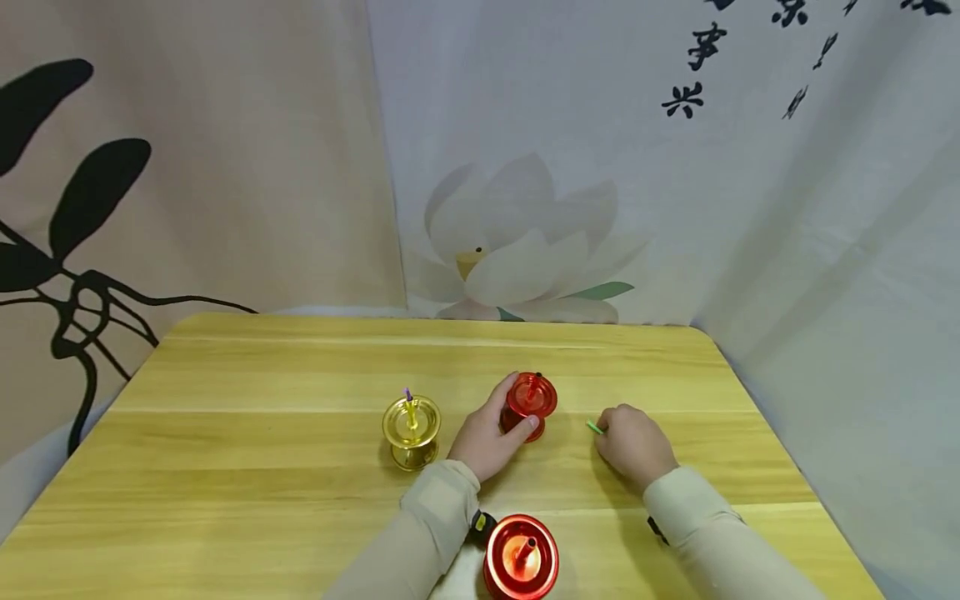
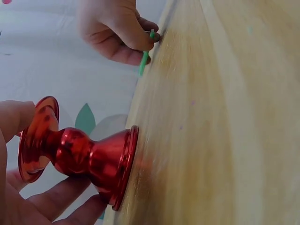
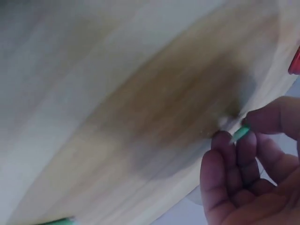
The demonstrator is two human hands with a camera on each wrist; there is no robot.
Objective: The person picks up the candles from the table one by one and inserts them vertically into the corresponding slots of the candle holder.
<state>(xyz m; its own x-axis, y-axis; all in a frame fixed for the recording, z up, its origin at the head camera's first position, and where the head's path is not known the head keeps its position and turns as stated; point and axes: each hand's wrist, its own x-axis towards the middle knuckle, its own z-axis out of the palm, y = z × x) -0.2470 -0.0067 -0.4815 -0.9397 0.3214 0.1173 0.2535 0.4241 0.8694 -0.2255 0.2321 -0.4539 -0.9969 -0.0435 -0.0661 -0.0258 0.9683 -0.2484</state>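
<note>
A shiny red candle holder (image 1: 531,398) stands upright on the wooden table, gripped by my left hand (image 1: 489,440). In the left wrist view, the thumb lies at the dish of this candle holder (image 2: 105,161) and the fingers run along its far side and base. To its right, my right hand (image 1: 637,446) pinches a thin green candle (image 1: 594,427) between thumb and fingers, low over the table. The right wrist view shows only a short piece of the green candle (image 3: 240,133) sticking out of the pinch.
Left of my left hand stands a gold candle holder (image 1: 412,427) bearing a thin yellow candle with a purple tip. Another red candle holder (image 1: 522,562) is at the near side, between my forearms. A printed white curtain (image 1: 525,108) hangs behind the wooden table (image 1: 247,400).
</note>
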